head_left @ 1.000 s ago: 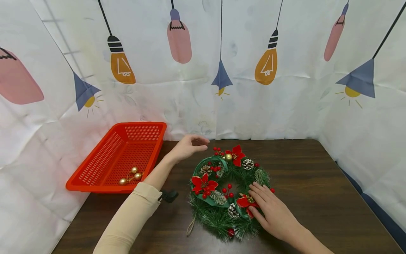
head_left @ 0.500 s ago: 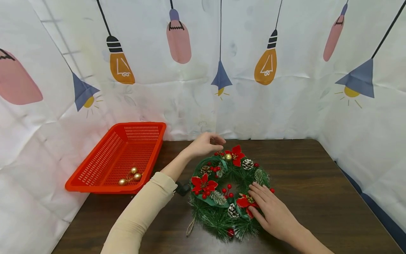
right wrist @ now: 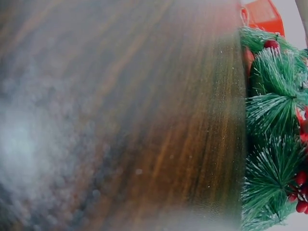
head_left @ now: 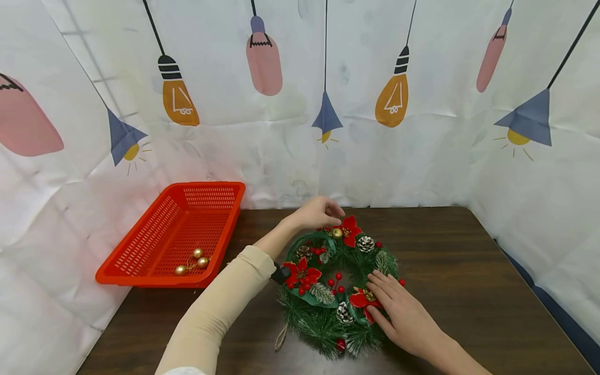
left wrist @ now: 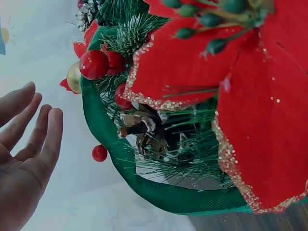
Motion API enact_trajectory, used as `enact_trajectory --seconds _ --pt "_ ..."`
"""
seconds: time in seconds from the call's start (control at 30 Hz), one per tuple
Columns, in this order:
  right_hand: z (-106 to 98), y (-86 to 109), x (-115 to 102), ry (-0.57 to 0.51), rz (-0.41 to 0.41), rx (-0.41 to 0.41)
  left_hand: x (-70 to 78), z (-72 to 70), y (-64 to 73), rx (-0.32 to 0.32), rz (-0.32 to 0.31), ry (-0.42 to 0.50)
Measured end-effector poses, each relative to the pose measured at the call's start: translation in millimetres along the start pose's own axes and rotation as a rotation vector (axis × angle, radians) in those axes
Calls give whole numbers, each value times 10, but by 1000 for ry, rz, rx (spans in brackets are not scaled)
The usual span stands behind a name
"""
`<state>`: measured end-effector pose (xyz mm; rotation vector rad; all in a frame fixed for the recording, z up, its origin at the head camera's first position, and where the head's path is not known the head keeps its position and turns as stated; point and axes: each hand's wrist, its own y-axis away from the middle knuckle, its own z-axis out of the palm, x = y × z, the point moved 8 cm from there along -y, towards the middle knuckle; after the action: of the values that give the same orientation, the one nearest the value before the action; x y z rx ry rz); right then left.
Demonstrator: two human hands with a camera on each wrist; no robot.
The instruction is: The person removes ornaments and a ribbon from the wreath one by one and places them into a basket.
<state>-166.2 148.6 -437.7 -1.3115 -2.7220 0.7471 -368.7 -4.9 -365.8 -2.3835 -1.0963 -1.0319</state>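
A green Christmas wreath (head_left: 323, 325) lies on the table, with red poinsettias (head_left: 302, 272), pine cones (head_left: 365, 243), red berries and a green ribbon (left wrist: 98, 115). My left hand (head_left: 319, 212) is over its far edge, close to a gold bauble (head_left: 337, 233). In the left wrist view the fingers of that hand are loosely extended, hold nothing, and stand apart from the bauble (left wrist: 74, 77). My right hand (head_left: 403, 315) rests on the wreath's right side with straight fingers, beside and partly over a poinsettia (head_left: 360, 299). In the right wrist view only the wreath's greenery (right wrist: 274, 108) shows, no hand.
A red plastic basket (head_left: 140, 229) stands at the left with several gold baubles (head_left: 202, 262) inside. The brown wooden table (head_left: 469, 281) extends to the right of the wreath. Behind it hangs a white curtain (head_left: 290, 156) printed with lamps. A twine loop (head_left: 280, 338) sticks out at the wreath's lower left.
My left hand has moved right, from beyond the wreath's far left to above its far edge near the gold bauble. The right hand and the wreath have stayed in place.
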Motion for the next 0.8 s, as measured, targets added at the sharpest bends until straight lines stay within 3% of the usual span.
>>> enact_trajectory --seconds 0.8 --pt "20 8 25 4 3 -4 -94 172 -42 -120 -15 -84"
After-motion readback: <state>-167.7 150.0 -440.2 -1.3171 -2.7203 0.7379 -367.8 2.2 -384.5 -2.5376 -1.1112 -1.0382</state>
